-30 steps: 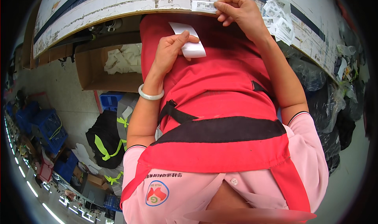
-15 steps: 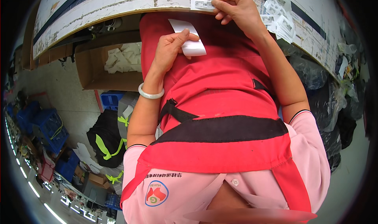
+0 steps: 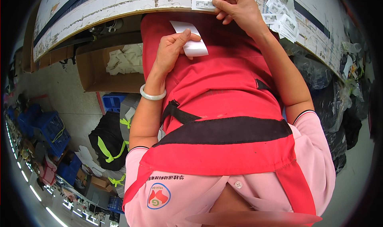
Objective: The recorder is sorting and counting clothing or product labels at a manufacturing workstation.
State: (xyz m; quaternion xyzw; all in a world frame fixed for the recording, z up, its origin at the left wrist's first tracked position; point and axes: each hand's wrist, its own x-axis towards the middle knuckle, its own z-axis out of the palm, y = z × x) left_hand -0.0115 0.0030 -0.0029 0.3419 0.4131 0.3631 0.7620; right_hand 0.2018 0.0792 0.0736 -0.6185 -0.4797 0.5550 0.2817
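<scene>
A: What do we log, starting at the left?

B: We see a blue crate (image 3: 51,132), then an open cardboard box (image 3: 107,84) with pale scraps (image 3: 124,60) inside.

A: And the left hand (image 3: 171,49)?

B: Over the red apron (image 3: 227,77) — fingers closed on a curved white strip (image 3: 196,49), thumb on top.

A: Next along?

B: A printed label (image 3: 202,4) at the near edge of the desk (image 3: 131,4). The right hand (image 3: 237,12) pinches its right end — thumb and forefinger narrow, the other fingers curled.

A: Farther right?

B: We note a heap of similar labels (image 3: 284,20) on the desk, then filmy plastic bags (image 3: 315,73) beside it.
</scene>
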